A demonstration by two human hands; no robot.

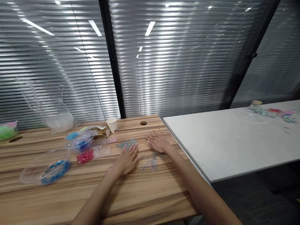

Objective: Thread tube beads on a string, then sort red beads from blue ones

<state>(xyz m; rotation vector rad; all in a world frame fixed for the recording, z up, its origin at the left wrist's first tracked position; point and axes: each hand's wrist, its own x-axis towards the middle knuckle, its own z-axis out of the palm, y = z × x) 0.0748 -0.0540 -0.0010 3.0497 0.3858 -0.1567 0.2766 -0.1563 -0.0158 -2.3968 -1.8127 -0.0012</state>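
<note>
My left hand [128, 159] lies flat on the wooden table with its fingers spread. Its fingertips touch the near edge of a patch of small shiny, silvery pieces [126, 144], too small to tell their kind. My right hand [158, 142] rests open, palm down, farther right and close to the table's right edge. A second scatter of such pieces [150, 164] lies between and a little nearer than the two hands. Neither hand is seen to hold anything; what lies under the palms is hidden.
Left of my hands are a red packet [85, 157], a clear tub with blue contents [83, 144] and a clear dish with blue pieces [55, 171]. A paper cup [112, 125] stands behind. A white table [232, 141] adjoins on the right.
</note>
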